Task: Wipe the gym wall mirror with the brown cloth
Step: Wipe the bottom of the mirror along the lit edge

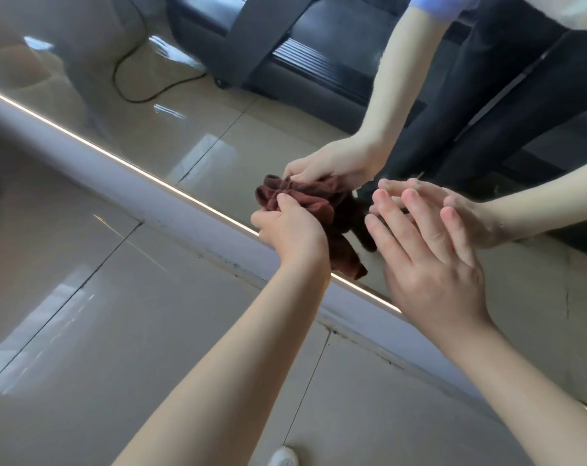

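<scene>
Head: brown cloth (322, 206) (bunched) on mirror (218, 129)

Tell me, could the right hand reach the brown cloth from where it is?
Probably yes: the right hand is open just beside the brown cloth, nothing between, though the left hand grips it.

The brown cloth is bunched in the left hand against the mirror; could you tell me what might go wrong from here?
1. The bare right hand has straight fingers at the mirror, so it may leave fingerprints.
2. The left hand grips the brown cloth in a wad, so little fabric meets glass; streaks or missed patches seem likely.
</scene>
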Action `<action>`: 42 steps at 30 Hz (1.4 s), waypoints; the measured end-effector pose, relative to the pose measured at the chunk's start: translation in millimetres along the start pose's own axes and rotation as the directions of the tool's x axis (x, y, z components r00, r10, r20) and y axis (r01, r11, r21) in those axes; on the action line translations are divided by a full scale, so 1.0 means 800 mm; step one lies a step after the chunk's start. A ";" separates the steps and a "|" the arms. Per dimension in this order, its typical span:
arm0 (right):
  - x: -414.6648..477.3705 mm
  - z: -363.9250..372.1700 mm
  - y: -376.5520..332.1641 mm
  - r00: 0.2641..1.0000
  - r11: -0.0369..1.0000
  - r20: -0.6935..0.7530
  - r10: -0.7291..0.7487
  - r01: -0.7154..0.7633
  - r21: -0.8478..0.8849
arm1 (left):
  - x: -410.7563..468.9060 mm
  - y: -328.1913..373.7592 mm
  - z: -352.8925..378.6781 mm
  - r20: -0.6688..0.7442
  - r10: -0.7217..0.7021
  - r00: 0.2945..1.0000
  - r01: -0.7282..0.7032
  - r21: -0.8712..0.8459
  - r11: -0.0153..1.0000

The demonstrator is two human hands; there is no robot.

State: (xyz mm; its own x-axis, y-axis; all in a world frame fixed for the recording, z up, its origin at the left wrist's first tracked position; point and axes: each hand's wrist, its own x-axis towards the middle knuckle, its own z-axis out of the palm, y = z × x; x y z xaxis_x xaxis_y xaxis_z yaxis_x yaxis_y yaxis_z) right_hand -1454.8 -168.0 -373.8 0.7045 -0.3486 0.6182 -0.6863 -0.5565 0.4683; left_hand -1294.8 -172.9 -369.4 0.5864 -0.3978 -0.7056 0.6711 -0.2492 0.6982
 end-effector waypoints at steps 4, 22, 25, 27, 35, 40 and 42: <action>-0.001 -0.003 0.001 0.999 1.000 0.039 -0.019 0.019 -0.009 | 0.026 0.023 -0.004 -0.097 -0.129 0.987 0.128 -0.013 0.992; 0.039 0.002 -0.021 1.000 0.990 -0.005 -0.010 0.011 0.140 | 0.011 0.038 -0.013 0.018 -0.090 0.996 0.091 -0.025 0.996; 0.043 0.008 -0.018 0.998 0.995 -0.009 -0.058 0.058 0.077 | 0.033 0.042 -0.012 -0.075 -0.118 0.990 0.118 -0.012 0.993; 0.040 0.010 -0.016 0.997 0.995 -0.004 -0.079 0.079 0.063 | 0.035 0.048 -0.015 -0.102 -0.163 0.981 0.161 -0.027 0.987; 0.040 0.013 -0.016 0.997 0.995 -0.030 -0.066 0.068 0.069 | 0.000 0.021 -0.014 0.022 0.024 0.999 -0.025 0.049 0.999; 0.040 0.011 -0.015 0.997 0.996 -0.004 -0.078 0.078 0.044 | 0.043 0.030 -0.015 -0.115 -0.021 0.993 0.024 0.021 0.999; 0.040 0.013 -0.018 0.998 0.997 -0.021 -0.060 0.061 0.052 | 0.031 0.018 -0.018 -0.027 0.059 0.998 -0.059 0.005 0.998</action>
State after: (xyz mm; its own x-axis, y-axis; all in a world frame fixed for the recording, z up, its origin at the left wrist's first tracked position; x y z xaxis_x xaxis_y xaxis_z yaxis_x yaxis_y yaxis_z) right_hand -1420.2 -178.8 -367.1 0.7407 -0.2989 0.6017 -0.6316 -0.6152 0.4719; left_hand -1264.4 -173.6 -378.5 0.6371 -0.3874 -0.6664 0.6331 -0.2303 0.7390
